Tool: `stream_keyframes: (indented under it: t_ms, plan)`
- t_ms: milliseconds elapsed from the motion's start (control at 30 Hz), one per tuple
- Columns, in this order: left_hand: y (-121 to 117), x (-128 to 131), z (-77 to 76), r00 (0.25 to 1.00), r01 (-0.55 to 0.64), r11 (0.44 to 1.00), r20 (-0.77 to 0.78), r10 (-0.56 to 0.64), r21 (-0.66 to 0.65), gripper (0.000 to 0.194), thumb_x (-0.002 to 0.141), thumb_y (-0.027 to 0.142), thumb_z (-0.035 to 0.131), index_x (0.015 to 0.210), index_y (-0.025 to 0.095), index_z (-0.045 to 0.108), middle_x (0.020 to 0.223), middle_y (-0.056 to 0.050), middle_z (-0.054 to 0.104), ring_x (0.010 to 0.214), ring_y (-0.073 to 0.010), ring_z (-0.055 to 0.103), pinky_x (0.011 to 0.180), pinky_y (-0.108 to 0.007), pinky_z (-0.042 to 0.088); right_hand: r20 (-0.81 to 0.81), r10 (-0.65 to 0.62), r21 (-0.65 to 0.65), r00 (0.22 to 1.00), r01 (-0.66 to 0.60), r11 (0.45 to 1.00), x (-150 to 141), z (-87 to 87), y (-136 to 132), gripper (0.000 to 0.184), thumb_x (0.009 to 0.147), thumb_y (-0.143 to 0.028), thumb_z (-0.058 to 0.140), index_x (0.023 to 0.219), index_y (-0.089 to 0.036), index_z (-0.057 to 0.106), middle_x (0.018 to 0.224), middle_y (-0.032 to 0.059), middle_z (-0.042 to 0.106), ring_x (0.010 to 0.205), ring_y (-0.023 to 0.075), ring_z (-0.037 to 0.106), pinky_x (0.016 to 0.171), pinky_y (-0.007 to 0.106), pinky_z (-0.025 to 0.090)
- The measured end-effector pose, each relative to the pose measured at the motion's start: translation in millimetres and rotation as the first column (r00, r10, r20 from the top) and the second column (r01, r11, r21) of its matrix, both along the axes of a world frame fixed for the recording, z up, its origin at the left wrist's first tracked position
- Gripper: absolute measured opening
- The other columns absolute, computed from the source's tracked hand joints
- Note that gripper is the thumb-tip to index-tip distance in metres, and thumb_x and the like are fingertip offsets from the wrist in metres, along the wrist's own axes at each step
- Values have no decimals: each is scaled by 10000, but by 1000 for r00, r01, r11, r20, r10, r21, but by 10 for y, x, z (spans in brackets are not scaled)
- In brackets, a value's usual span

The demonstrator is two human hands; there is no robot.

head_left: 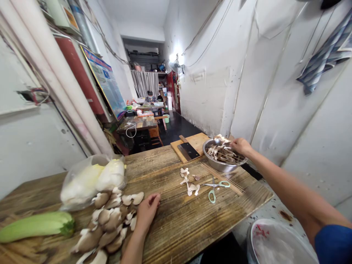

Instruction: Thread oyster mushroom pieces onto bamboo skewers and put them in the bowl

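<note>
My right hand [241, 146] is closed at the rim of a steel bowl [224, 167], apparently on the end of a skewer of oyster mushrooms [221, 138]; its fingers mostly hide the stick. More skewered mushrooms [220, 152] fill the bowl. On the wooden table, my left hand [149, 207] rests with fingers curled together and nothing visible in them. Just left of it lies a heap of whole oyster mushrooms [110, 220]. Between the hands are torn mushroom pieces [189, 183], scissors [216, 186] with pale green handles, and several bare bamboo skewers [224, 178].
A cleaver [189, 149] lies on a cutting board [176, 147] behind the bowl. Bagged pale vegetables [90, 179] and a green gourd [35, 225] occupy the table's left. A lined bin [277, 238] stands below the right edge. White wall panels [247, 91] run along the right.
</note>
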State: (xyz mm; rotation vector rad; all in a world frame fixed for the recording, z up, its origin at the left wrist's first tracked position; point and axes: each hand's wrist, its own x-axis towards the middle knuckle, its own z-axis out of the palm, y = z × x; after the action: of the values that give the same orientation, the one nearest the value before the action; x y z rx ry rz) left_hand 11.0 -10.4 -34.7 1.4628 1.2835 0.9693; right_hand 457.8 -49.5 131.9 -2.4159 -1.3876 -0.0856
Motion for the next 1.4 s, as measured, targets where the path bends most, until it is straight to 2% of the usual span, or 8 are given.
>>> stream_keyframes:
  t_ms: [233,467,667,833,967,1133,1267,1400]
  plan:
    - [63,-45,-62,985,52,996,-169,-40,68,535,615,625,572,862,163,679,823,-88,707,771,-260,643,685,-340,498,101,-130,148,986,114,982,-250,-161,326,338,874,-264,416,841,-51,675,854,180,664,787,206,619,656,244,411]
    - [79,-61,-49,955,82,990,-292,-45,113,491,609,628,538,803,203,691,811,-63,718,790,-277,652,759,-372,495,187,-103,275,977,49,960,-295,-305,240,393,947,-230,269,911,-108,641,959,98,630,907,162,564,817,238,394]
    - [101,-64,-58,943,89,986,-332,-37,141,451,605,605,542,779,220,700,839,-64,722,847,-293,649,779,-376,495,142,-138,144,980,118,983,-223,-280,291,254,916,-286,449,1001,-102,601,1038,97,600,930,179,579,829,334,461]
    - [94,-60,-46,946,98,984,-320,-45,152,402,624,571,562,776,225,698,822,-52,721,819,-277,653,766,-364,495,60,-167,-56,984,171,984,-189,-301,461,342,868,-311,547,1154,-123,518,1144,101,547,963,198,573,806,389,494]
    - [62,-58,-22,956,87,984,-291,-39,156,380,637,541,583,788,212,697,836,-62,717,813,-265,646,783,-365,479,47,-130,-166,990,136,977,-240,-229,514,327,873,-309,540,1143,-125,525,1132,97,555,955,196,577,801,386,494]
    - [17,-26,28,968,68,990,-250,-35,125,362,634,512,605,787,197,697,815,-69,713,783,-255,636,772,-359,470,128,5,-137,992,13,991,-545,-113,223,267,891,-250,466,977,-37,603,1028,224,605,990,274,576,816,335,432]
    - [12,-39,38,968,57,989,-250,-21,138,326,637,478,615,780,200,705,822,-73,711,795,-258,628,793,-362,456,211,337,-160,917,-308,938,-872,-453,-315,339,908,-351,398,828,-124,637,919,141,650,864,225,610,790,302,434]
    - [8,-47,42,975,57,992,-219,-31,110,279,639,435,625,777,209,713,812,-71,710,815,-267,623,830,-377,440,174,304,-366,937,-225,903,-828,-1016,-667,205,840,-189,482,755,-98,644,774,159,666,750,233,636,669,290,456]
